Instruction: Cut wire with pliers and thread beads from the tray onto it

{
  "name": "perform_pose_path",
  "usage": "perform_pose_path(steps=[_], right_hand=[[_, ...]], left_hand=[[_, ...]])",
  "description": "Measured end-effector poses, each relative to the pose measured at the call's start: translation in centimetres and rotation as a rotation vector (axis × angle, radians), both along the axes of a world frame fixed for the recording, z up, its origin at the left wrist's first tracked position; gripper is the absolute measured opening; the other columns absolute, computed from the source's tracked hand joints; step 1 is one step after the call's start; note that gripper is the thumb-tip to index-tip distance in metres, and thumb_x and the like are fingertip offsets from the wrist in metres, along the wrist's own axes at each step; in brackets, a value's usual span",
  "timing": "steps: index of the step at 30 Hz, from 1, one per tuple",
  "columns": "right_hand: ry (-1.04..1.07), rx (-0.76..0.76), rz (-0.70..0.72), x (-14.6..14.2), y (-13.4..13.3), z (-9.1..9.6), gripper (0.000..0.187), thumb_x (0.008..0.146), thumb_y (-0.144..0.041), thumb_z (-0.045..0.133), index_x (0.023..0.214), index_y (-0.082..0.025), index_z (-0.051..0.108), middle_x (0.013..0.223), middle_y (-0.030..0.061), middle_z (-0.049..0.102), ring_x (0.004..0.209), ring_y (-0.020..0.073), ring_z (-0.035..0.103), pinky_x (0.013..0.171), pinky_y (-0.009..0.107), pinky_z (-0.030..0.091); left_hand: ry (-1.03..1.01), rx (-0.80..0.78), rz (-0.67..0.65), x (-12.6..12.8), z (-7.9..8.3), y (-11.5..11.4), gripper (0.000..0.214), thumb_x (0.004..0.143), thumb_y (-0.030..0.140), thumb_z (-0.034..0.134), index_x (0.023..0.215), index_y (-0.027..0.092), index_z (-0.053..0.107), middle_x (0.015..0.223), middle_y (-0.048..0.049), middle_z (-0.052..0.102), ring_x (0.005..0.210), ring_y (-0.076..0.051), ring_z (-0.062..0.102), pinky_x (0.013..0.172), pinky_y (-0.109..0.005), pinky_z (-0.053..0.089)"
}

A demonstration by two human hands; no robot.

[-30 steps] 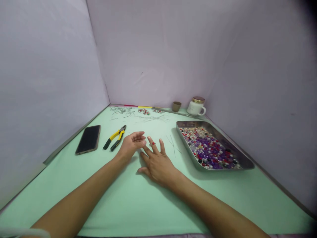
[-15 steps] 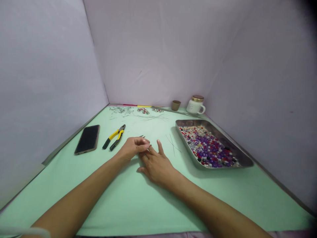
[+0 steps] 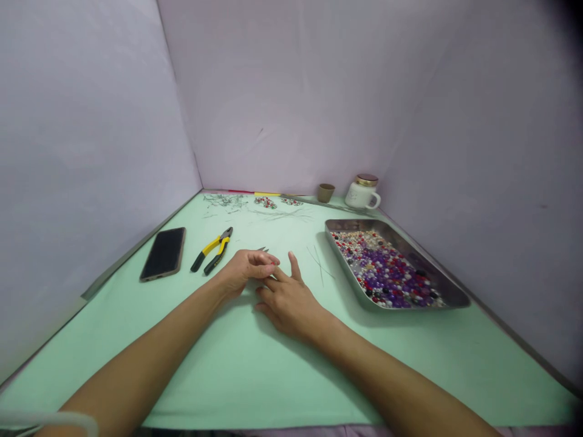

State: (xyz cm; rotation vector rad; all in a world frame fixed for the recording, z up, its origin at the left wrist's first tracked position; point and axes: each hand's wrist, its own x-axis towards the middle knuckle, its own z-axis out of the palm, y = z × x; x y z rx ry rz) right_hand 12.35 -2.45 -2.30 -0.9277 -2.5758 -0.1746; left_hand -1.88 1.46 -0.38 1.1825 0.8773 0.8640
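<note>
My left hand (image 3: 248, 271) is closed in a pinch, thumb against fingers, over the tip of one of my right hand's fingers. Between them shows a speck of a small red beaded piece (image 3: 274, 264); most of it is hidden by the fingers. My right hand (image 3: 290, 301) lies palm down and open, its fingers apart and the little finger raised. Just beyond the left fingers, two pointed metal tips (image 3: 263, 249) stick out on the table, the rest covered by the hand. Thin loose wires (image 3: 320, 265) lie crossed to the right of my hands.
A metal tray (image 3: 353, 285) of mixed beads stands on the right. Yellow-and-black pliers (image 3: 212, 250) and a phone (image 3: 164, 254) lie left. Along the back are wire scraps (image 3: 223, 200), beaded pieces (image 3: 265, 202), a brown cup (image 3: 325, 193) and a lidded white mug (image 3: 359, 195).
The left thumb and fingers have shifted slightly over the right fingertip, covering more of the beaded piece. The right thumb has drawn in a little. The view has shifted slightly.
</note>
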Motion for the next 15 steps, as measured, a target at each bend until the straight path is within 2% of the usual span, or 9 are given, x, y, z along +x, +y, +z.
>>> perform_pose_path(steps=[4,7,9,11,13,15], right_hand=[[0.079,-0.015,0.023,0.1,0.0,0.1,0.01,0.077,-0.024,0.052,0.074,-0.018,0.06,0.087,0.0071,0.063,0.119,0.0233,0.031,0.098,0.055,-0.002],[0.304,0.056,0.02,0.3,-0.1,0.1,0.01,0.076,-0.017,0.05,0.077,-0.02,0.059,0.084,0.0043,0.063,0.111,0.0217,0.041,0.099,0.053,0.01],[0.559,0.104,-0.055,0.4,-0.1,0.3,0.015,0.074,-0.016,0.05,0.087,-0.02,0.057,0.089,0.0045,0.061,0.098,0.0192,0.05,0.096,0.047,0.023],[0.78,0.094,-0.153,0.6,0.0,0.4,0.024,0.073,-0.018,0.052,0.097,-0.019,0.053,0.093,0.0065,0.058,0.092,0.0185,0.051,0.089,0.042,0.035],[0.896,0.038,-0.219,0.7,0.2,0.5,0.03,0.072,-0.019,0.053,0.102,-0.019,0.05,0.096,0.0081,0.054,0.092,0.0195,0.05,0.083,0.039,0.04],[0.924,-0.031,-0.247,0.7,0.5,0.6,0.033,0.072,-0.019,0.054,0.104,-0.019,0.049,0.098,0.0086,0.052,0.091,0.0198,0.05,0.08,0.037,0.042]], left_hand=[[-0.04,-0.03,0.103,-0.3,0.2,0.5,0.016,0.056,0.022,0.071,0.066,0.012,0.064,0.078,-0.0049,0.059,0.073,-0.014,0.053,0.073,-0.028,0.037],[-0.155,-0.051,0.13,-0.9,0.3,0.9,0.018,0.062,0.023,0.067,0.076,0.012,0.064,0.076,-0.0045,0.059,0.072,-0.013,0.053,0.072,-0.028,0.038],[-0.264,-0.093,0.087,-1.2,0.3,1.0,0.018,0.065,0.023,0.065,0.079,0.012,0.063,0.075,-0.0043,0.058,0.072,-0.012,0.052,0.07,-0.027,0.04],[-0.351,-0.168,0.013,-1.1,0.3,0.8,0.018,0.068,0.025,0.062,0.081,0.011,0.062,0.076,-0.0046,0.057,0.072,-0.013,0.053,0.068,-0.027,0.041],[-0.406,-0.251,-0.057,-0.8,0.2,0.5,0.019,0.072,0.027,0.057,0.08,0.011,0.062,0.078,-0.0052,0.057,0.072,-0.013,0.053,0.067,-0.027,0.042],[-0.438,-0.308,-0.098,-0.4,0.2,0.1,0.021,0.076,0.03,0.053,0.079,0.01,0.061,0.078,-0.0054,0.056,0.072,-0.013,0.053,0.067,-0.027,0.042]])
